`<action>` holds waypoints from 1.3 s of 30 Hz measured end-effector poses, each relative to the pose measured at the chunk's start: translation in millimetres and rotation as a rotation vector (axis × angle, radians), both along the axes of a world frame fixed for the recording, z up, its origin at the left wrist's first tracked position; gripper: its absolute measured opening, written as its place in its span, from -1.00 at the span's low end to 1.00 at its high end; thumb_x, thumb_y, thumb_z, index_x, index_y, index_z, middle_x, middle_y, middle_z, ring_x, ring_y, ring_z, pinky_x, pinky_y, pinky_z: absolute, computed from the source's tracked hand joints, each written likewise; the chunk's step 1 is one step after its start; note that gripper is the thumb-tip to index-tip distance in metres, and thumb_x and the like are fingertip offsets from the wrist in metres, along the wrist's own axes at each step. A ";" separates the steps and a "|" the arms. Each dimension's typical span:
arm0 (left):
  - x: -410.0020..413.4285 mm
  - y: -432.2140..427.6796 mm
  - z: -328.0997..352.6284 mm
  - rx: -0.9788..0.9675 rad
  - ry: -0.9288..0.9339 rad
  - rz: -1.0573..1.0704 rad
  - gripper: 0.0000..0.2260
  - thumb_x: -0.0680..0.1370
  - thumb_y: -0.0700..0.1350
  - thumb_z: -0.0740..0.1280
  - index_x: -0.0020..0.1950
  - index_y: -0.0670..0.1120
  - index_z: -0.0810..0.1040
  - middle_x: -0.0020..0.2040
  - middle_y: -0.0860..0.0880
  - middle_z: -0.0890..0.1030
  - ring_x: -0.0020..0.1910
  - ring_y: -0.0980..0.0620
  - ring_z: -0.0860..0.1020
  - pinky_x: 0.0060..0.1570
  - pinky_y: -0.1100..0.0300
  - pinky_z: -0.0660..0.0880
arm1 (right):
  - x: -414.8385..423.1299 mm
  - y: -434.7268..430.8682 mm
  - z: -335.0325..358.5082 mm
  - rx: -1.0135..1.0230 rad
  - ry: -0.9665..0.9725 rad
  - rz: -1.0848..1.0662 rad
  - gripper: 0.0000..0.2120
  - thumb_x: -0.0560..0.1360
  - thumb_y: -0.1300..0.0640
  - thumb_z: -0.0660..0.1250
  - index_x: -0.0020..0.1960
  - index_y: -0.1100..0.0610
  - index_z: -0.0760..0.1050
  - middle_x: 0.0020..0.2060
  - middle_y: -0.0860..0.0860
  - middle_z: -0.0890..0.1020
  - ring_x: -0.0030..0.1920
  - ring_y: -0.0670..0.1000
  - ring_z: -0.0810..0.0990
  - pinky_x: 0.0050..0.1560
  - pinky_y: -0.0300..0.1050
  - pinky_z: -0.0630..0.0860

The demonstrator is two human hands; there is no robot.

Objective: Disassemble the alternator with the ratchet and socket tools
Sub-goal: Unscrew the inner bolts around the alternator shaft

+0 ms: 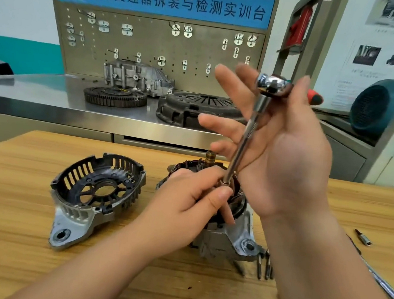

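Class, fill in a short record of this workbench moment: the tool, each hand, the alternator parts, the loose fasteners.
tool: ratchet with extension bar, tilted above the alternator body
left hand: pinches the bar's lower end
right hand: fingers straight and spread, beside the bar
end housing: removed, on the wooden table left of the body
bolts: lying in front of the body

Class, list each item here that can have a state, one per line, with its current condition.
End cover, removed, lying open side up on the table.
Alternator body, uncovered, rotor exposed, standing on table.
Ratchet, raised, its extension bar slanting down to the body.
Bolts, removed, lying beside the body.
Left hand, pinching the bar's lower end.
Right hand, fingers spread straight, bar crossing its palm.
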State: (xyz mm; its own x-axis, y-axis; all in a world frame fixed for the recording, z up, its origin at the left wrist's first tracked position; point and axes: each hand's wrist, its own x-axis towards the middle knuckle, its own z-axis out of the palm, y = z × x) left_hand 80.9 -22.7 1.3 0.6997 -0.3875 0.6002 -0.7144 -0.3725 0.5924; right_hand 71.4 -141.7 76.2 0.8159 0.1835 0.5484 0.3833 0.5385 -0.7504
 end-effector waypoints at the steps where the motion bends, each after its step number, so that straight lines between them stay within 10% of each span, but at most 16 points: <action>1: 0.2 -0.3 -0.2 -0.006 0.000 -0.001 -0.64 0.54 0.13 0.06 -0.04 -0.09 0.52 -0.25 0.19 0.67 -0.21 0.07 0.57 0.07 0.22 0.31 | -0.3 0.6 -1.6 0.005 -0.009 -0.003 -0.48 0.65 -0.15 -0.15 0.26 0.15 0.42 0.00 -0.01 0.71 -0.26 0.04 0.69 -0.42 -0.21 0.55; 9: -1.5 -2.8 -0.1 -0.083 0.054 0.003 -0.63 0.54 0.10 0.17 0.02 -0.19 0.54 -0.28 0.18 0.66 -0.27 -0.01 0.59 0.03 0.04 0.43 | -5.2 7.5 -3.9 -0.073 -0.294 -0.302 -0.65 0.58 0.07 0.14 0.34 0.02 0.42 0.24 0.02 0.59 -0.05 0.03 0.68 -0.27 -0.19 0.58; 17: -2.4 -1.1 4.6 -0.123 0.058 -0.045 -0.68 0.55 0.09 0.08 -0.01 -0.07 0.52 -0.16 0.25 0.64 -0.19 -0.01 0.59 0.02 0.02 0.46 | -0.4 -1.9 0.0 -0.023 0.029 0.029 -0.47 0.65 -0.16 -0.15 0.24 0.13 0.44 -0.05 -0.01 0.71 -0.30 0.01 0.67 -0.37 -0.21 0.51; 28: -1.2 -1.7 2.1 -0.152 0.073 -0.014 -0.63 0.48 0.18 0.15 -0.07 -0.10 0.52 -0.26 0.13 0.67 -0.30 -0.14 0.61 -0.14 0.06 0.50 | -5.4 8.8 -4.3 -0.041 -0.237 -0.276 -0.72 0.55 0.04 0.19 0.23 -0.06 0.48 0.15 0.03 0.65 -0.17 0.02 0.68 -0.32 -0.20 0.56; 39: 0.8 0.6 3.2 -0.115 0.051 -0.048 -0.62 0.52 0.12 0.12 -0.13 -0.16 0.52 -0.27 0.15 0.64 -0.29 -0.11 0.56 -0.07 0.10 0.48 | -3.6 6.8 -4.6 0.035 -0.065 -0.070 -0.63 0.59 -0.09 0.05 0.21 0.07 0.48 0.09 0.01 0.68 -0.23 0.02 0.68 -0.37 -0.22 0.53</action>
